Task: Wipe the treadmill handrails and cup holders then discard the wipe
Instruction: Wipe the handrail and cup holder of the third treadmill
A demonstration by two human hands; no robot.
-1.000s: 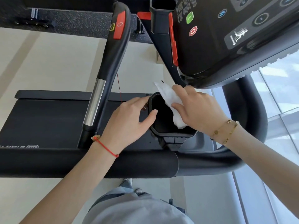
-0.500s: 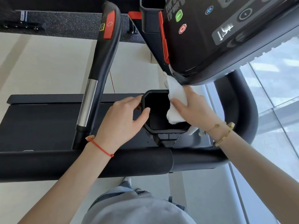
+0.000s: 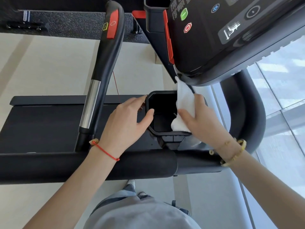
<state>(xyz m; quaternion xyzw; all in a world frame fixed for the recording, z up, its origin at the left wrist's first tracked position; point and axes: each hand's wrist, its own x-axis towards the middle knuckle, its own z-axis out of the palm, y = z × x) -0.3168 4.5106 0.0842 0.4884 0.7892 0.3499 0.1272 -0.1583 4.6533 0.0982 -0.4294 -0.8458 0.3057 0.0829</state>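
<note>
Wipe (image 3: pixel 184 103): white, soft, limp sheet — draped over the right wall of the cup holder, its lower end bunched inside, its upper corner lying against the console's underside.
Cup holder (image 3: pixel 165 133): black, rigid, deep pocket with a raised rim; fixed ahead of the padded handrail.
Right hand (image 3: pixel 199 120): thumb inside the holder and fingers outside, pinching the wipe against the right wall.
Left hand (image 3: pixel 125 123): curled on the left rim, thumb hooked over the edge, fingers on the outer side; it appears to brace the holder.
Handling, wipe: judged very light and with no stiffness of its own — it follows the fingers only where pressed flat. Probably damp, so it should cling to plastic and may tear or drag on corners.
Where to hold: a bunched wad under thumb and fingertips, not a loose corner.
Handling, holder: stiff; likely tolerates firm rubbing.
Handrail (image 3: pixel 49 167): padded, dark, crossing below both wrists.
Console (image 3: pixel 231 38): above right, buttons visible.
</note>
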